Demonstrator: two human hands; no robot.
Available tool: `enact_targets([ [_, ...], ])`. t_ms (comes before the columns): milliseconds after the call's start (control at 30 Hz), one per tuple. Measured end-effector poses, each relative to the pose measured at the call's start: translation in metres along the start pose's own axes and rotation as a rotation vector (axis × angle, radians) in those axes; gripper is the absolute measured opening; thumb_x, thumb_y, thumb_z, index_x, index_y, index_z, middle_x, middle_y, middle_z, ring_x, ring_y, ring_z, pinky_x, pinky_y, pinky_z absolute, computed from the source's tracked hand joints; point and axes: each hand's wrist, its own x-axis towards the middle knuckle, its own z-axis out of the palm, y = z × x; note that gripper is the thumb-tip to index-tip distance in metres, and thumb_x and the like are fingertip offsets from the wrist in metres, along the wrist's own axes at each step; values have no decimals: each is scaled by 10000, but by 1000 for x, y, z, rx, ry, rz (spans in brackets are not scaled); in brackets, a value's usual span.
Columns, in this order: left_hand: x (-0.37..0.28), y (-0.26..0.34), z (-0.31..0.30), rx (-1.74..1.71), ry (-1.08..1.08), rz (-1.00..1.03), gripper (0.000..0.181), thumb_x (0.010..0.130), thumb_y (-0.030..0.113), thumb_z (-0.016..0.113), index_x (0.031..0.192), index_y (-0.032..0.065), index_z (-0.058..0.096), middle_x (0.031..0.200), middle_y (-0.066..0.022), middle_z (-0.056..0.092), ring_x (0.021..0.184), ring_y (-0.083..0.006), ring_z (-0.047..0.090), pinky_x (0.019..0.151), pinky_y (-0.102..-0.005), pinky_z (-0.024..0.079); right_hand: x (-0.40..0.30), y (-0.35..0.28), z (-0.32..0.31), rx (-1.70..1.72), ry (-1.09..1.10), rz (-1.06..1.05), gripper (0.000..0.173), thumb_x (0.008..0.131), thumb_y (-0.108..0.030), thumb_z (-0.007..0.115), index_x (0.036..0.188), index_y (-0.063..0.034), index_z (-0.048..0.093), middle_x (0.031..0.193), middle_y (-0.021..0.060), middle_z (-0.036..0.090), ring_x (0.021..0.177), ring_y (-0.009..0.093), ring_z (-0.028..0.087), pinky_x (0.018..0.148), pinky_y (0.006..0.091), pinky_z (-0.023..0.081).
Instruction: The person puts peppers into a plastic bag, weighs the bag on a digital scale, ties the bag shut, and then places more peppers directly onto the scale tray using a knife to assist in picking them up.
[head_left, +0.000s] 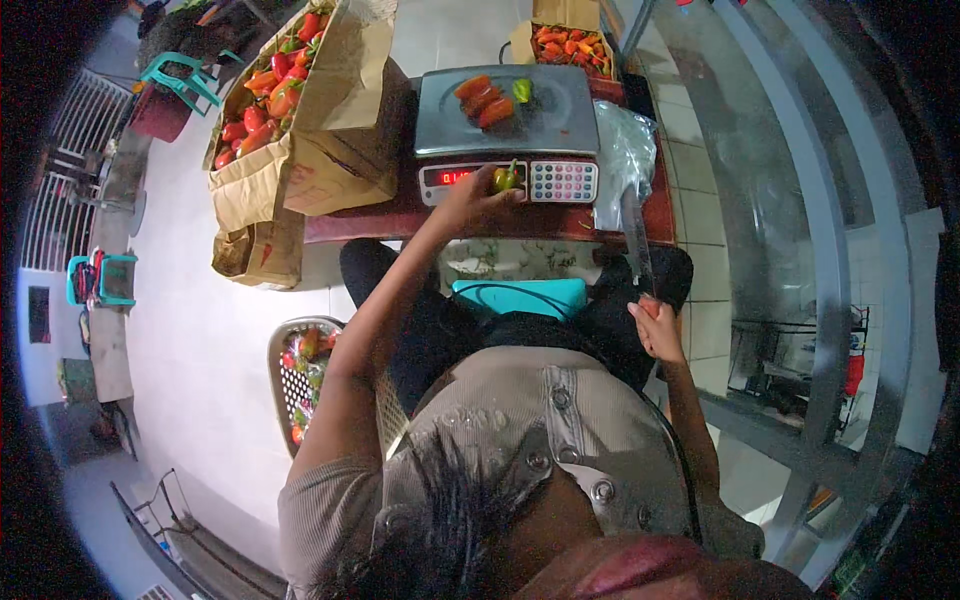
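My left hand (480, 196) holds a green pepper (505, 178) by its fingers, stem up, in front of the digital scale's display. On the metal pan of the scale (442, 135) lie several orange-red peppers (484, 101) side by side, with a small green pepper (522, 91) apart from them. My right hand (660, 330) is low over my right thigh, closed around a small red-orange thing (649, 305). From it a long, narrow, see-through strip (637, 244) reaches up to the clear plastic bags (621, 150); whether it is plastic or a blade is unclear.
A large brown paper bag (345, 165) full of red peppers stands left of the scale. Behind it sits an open box (570, 49) of smaller peppers. A plastic basket (279, 375) with bagged peppers is by my left side. A turquoise stool (517, 296) shows between my legs.
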Motion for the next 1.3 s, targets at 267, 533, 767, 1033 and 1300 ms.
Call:
enact_targets([
  [267, 94, 0, 2, 786, 388, 195, 308, 765, 317, 597, 871, 31, 559, 791, -151, 614, 737, -359, 597, 617, -440, 476, 4, 23, -2, -4, 50, -69, 387, 844, -280, 584, 549, -139, 377, 408, -33, 366, 306, 71, 338, 303, 241, 241],
  [533, 183, -25, 37, 1173, 447, 164, 164, 776, 171, 553, 916, 85, 557, 826, -86, 589, 652, -225, 635, 496, -341, 494, 28, 79, -17, -91, 200, -235, 231, 812, -226, 634, 677, -92, 502, 633, -64, 421, 547, 38, 368, 501, 212, 291],
  [767, 168, -42, 22, 1168, 542, 230, 205, 757, 144, 565, 949, 79, 540, 860, -106, 535, 698, -228, 625, 525, -332, 486, 38, 77, -16, -148, 202, -154, 245, 817, -222, 626, 671, -106, 467, 610, -67, 397, 548, 38, 364, 510, 208, 291],
  [1033, 110, 51, -9, 759, 502, 457, 185, 759, 166, 567, 914, 67, 547, 874, -132, 555, 699, -308, 600, 572, -416, 477, 17, 29, -5, 57, 40, 24, 312, 836, -273, 596, 648, -123, 396, 463, -32, 379, 340, 66, 362, 315, 229, 287],
  [1300, 24, 110, -265, 761, 1023, 172, 105, 779, 91, 598, 872, 43, 592, 713, -98, 589, 620, -181, 554, 543, -295, 428, 13, 33, -4, 132, 28, 67, 337, 858, -229, 569, 626, -146, 339, 453, -23, 356, 312, 73, 348, 281, 225, 272],
])
